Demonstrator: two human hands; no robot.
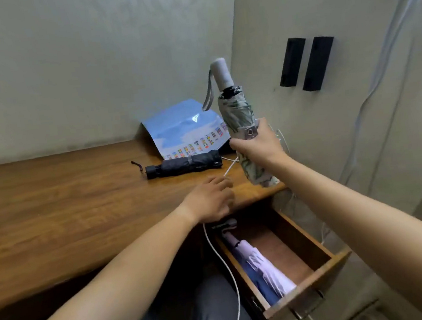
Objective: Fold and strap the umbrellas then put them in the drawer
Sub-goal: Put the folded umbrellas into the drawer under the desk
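My right hand [257,145] grips a folded pale patterned umbrella [236,112] around its middle, held nearly upright with the white handle on top and the strap fastened. My left hand [210,199] hovers over the desk's front right corner with fingers curled and nothing in it. A folded black umbrella [184,164] lies strapped on the wooden desk [65,202]. Below the desk's right end an open wooden drawer [309,275] holds a folded lilac-and-blue umbrella [258,262] along its left side.
A blue leaflet with rows of flags [188,131] leans against the back wall. A white cable [228,271] runs from the desk down past the drawer over my lap. Two black blocks [306,63] are fixed to the right wall.
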